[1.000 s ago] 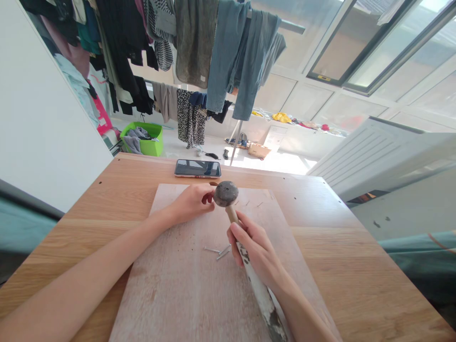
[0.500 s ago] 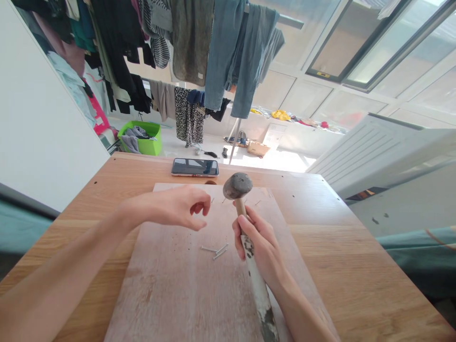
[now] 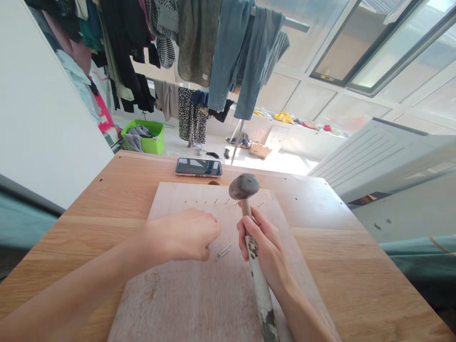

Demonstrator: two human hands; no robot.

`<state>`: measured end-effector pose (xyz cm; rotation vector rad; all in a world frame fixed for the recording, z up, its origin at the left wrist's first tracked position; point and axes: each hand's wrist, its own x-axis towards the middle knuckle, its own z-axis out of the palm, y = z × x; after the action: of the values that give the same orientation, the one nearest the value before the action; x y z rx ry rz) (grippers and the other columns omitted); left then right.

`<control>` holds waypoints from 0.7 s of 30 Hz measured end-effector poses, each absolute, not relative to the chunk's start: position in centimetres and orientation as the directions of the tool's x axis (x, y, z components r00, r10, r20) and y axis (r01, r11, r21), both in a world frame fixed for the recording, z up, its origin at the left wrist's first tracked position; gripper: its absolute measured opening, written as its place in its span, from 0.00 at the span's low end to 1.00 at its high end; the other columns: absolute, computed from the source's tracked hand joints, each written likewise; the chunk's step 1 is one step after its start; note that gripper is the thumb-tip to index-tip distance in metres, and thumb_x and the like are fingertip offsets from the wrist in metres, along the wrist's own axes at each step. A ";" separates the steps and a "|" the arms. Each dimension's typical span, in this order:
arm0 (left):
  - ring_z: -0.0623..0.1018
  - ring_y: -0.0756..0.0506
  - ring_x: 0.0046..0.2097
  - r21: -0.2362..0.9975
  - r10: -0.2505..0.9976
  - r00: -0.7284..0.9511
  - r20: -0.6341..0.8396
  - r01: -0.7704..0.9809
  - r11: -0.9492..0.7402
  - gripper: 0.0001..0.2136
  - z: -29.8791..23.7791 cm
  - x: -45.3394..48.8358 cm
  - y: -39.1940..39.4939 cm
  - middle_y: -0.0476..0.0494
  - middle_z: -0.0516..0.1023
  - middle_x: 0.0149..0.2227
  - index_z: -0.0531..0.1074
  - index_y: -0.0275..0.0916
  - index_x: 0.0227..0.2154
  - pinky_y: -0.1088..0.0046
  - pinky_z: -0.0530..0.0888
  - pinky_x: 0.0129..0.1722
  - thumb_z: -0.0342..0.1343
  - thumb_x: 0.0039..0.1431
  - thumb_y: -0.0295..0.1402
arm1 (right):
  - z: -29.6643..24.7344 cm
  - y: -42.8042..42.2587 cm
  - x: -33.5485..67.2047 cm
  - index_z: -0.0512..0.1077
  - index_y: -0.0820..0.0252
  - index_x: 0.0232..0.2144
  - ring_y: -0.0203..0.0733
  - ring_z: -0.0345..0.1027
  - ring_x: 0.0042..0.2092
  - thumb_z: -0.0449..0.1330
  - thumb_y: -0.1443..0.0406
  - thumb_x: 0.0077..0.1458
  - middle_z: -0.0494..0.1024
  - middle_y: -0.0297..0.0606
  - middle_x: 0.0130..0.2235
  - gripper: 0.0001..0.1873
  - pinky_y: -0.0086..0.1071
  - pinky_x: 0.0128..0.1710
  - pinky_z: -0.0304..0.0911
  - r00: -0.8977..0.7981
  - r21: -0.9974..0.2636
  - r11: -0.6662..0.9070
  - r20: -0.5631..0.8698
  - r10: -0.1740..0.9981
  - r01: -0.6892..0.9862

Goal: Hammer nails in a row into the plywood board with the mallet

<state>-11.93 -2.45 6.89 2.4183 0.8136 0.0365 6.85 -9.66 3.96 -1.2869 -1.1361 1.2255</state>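
Note:
My right hand (image 3: 265,240) grips a rubber mallet (image 3: 244,186) by its worn white handle, with the dark grey head raised over the board. My left hand (image 3: 190,235) is low over the wooden board (image 3: 171,294), closed with its fingertips pointing down and hidden from me. Just right of those fingers lie two loose nails (image 3: 223,252). Near the board's far edge runs a row of several small dark dots and upright nails (image 3: 227,201), partly covered by the mallet and my right hand.
Behind the board a phone (image 3: 198,167) lies on the wooden table (image 3: 356,266). Beyond the table are a green basket (image 3: 156,137) of clothes and hanging laundry (image 3: 228,57). A white panel (image 3: 46,95) stands along the left side.
My left hand has come down and toward me, and its fingers have closed. The third loose nail, seen earlier, is now out of sight by that hand. The mallet stays raised.

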 end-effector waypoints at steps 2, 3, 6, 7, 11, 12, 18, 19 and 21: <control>0.65 0.48 0.23 0.516 0.595 0.788 -0.159 0.580 -0.630 0.09 7.4 -12.8 -1.5 0.49 0.69 0.21 0.66 0.40 0.17 0.69 0.57 0.25 0.58 0.41 0.21 | 3.9 -9.7 6.9 0.70 0.56 0.44 0.28 0.58 0.17 0.56 0.52 0.65 0.67 0.27 0.28 0.15 0.26 0.16 0.51 0.049 -0.997 -0.072 -0.072 0.996 -0.001; 0.66 0.48 0.23 0.504 0.619 0.769 -0.160 0.603 -0.618 0.08 7.6 -13.3 -1.0 0.49 0.70 0.22 0.67 0.41 0.18 0.69 0.57 0.26 0.57 0.43 0.22 | 3.9 -9.7 6.9 0.70 0.56 0.45 0.28 0.58 0.17 0.56 0.52 0.65 0.67 0.26 0.28 0.15 0.26 0.15 0.51 0.048 -0.997 -0.071 -0.071 0.996 -0.002; 0.64 0.48 0.21 0.470 0.695 0.700 -0.161 0.674 -0.570 0.06 8.0 -14.6 0.6 0.50 0.70 0.20 0.68 0.41 0.20 0.69 0.56 0.26 0.56 0.48 0.25 | 3.8 -9.6 6.9 0.69 0.56 0.45 0.27 0.59 0.18 0.56 0.53 0.65 0.67 0.26 0.28 0.15 0.25 0.15 0.52 0.041 -0.998 -0.066 -0.066 0.997 -0.014; 0.64 0.49 0.21 0.463 0.716 0.681 -0.155 0.690 -0.556 0.06 8.0 -14.9 1.0 0.51 0.70 0.20 0.69 0.41 0.21 0.69 0.56 0.25 0.56 0.49 0.25 | 3.8 -9.6 6.9 0.69 0.56 0.44 0.27 0.59 0.18 0.56 0.53 0.65 0.67 0.26 0.28 0.14 0.25 0.15 0.52 0.039 -0.998 -0.064 -0.065 0.997 -0.016; 0.67 0.49 0.23 0.470 0.752 0.652 -0.101 0.697 -0.541 0.04 7.3 -15.3 2.4 0.51 0.73 0.23 0.71 0.42 0.26 0.71 0.55 0.24 0.57 0.50 0.25 | 4.0 -9.6 6.8 0.69 0.57 0.38 0.26 0.58 0.17 0.56 0.53 0.66 0.67 0.27 0.28 0.13 0.24 0.16 0.52 0.035 -0.999 -0.054 -0.054 0.998 -0.003; 0.68 0.49 0.23 0.475 0.751 0.654 -0.092 0.691 -0.545 0.04 7.0 -15.2 2.6 0.51 0.74 0.24 0.72 0.42 0.27 0.71 0.56 0.24 0.56 0.51 0.25 | 4.1 -9.6 6.7 0.68 0.57 0.37 0.26 0.58 0.17 0.56 0.54 0.66 0.67 0.27 0.28 0.13 0.24 0.16 0.52 0.034 -0.999 -0.052 -0.052 0.998 0.005; 0.73 0.48 0.29 0.461 0.744 0.668 -0.011 0.664 -0.589 0.04 6.4 -14.4 3.2 0.49 0.78 0.29 0.73 0.39 0.27 0.72 0.60 0.27 0.56 0.54 0.25 | 4.0 -9.7 6.7 0.67 0.58 0.34 0.26 0.58 0.17 0.56 0.54 0.65 0.67 0.27 0.27 0.15 0.24 0.16 0.51 0.034 -0.998 -0.049 -0.048 0.998 0.032; 0.74 0.47 0.31 0.450 0.740 0.672 -0.006 0.663 -0.599 0.04 6.4 -14.3 3.2 0.48 0.78 0.31 0.73 0.39 0.28 0.72 0.61 0.28 0.55 0.54 0.25 | 4.0 -9.7 6.7 0.67 0.58 0.33 0.26 0.58 0.17 0.56 0.54 0.65 0.67 0.27 0.27 0.15 0.24 0.17 0.51 0.033 -0.998 -0.048 -0.047 0.998 0.033; 0.75 0.46 0.34 0.428 0.734 0.679 0.012 0.660 -0.617 0.04 6.4 -14.1 3.3 0.47 0.79 0.33 0.73 0.39 0.30 0.72 0.63 0.31 0.54 0.55 0.25 | 4.0 -9.6 6.7 0.68 0.57 0.35 0.26 0.58 0.17 0.55 0.53 0.66 0.67 0.27 0.27 0.14 0.24 0.17 0.51 0.031 -0.998 -0.048 -0.048 0.998 0.027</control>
<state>-14.14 3.25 6.36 2.5022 1.0902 0.2605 6.73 -9.65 3.97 -1.2793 -1.1843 1.2087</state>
